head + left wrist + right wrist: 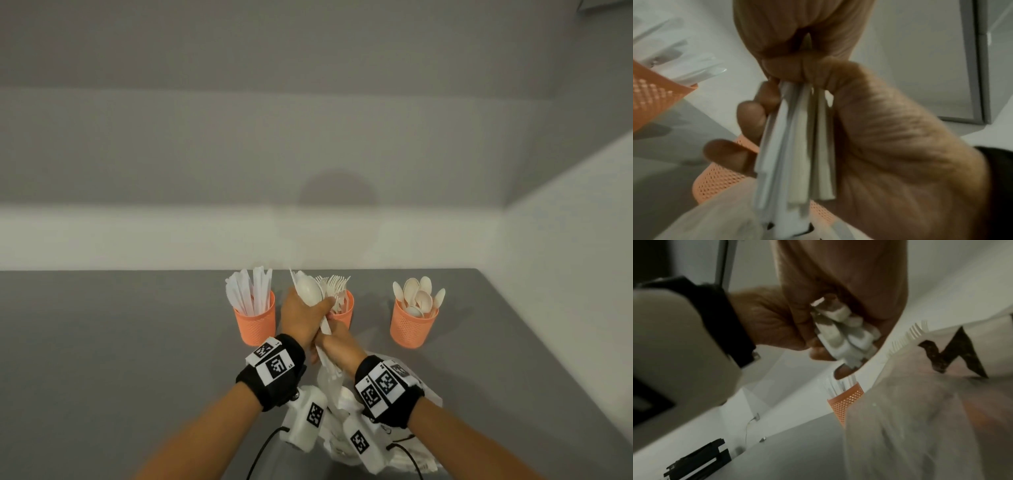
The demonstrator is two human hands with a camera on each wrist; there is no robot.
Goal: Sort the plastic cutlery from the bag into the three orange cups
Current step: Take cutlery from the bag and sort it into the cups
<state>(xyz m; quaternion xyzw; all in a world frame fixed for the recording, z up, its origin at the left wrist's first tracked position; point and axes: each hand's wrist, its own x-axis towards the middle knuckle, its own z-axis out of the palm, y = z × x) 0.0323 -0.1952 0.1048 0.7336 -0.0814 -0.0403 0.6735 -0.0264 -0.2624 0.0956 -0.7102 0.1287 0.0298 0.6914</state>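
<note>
1. Our left hand (301, 317) is clenched around a bundle of cutlery (313, 298), a spoon bowl standing up above the fist.
2. From the left wrist we see the bundle's handles (797, 154) hanging down out of that fist, fingers wrapped tightly round them.
3. Our right hand (339, 346) sits just below the left, its fingers curled round the lower ends of the same handles; the right wrist view is blurred, so how tightly it holds them is hard to judge.
4. Three orange cups stand in a row on the grey surface (120, 342): the left cup (255, 323) holds knives, the middle cup (344, 313), partly hidden behind our hands, holds forks, and the right cup (412, 325) holds spoons.
5. The white bag (424, 455) lies on the surface beneath our wrists, nearer us than the cups.
</note>
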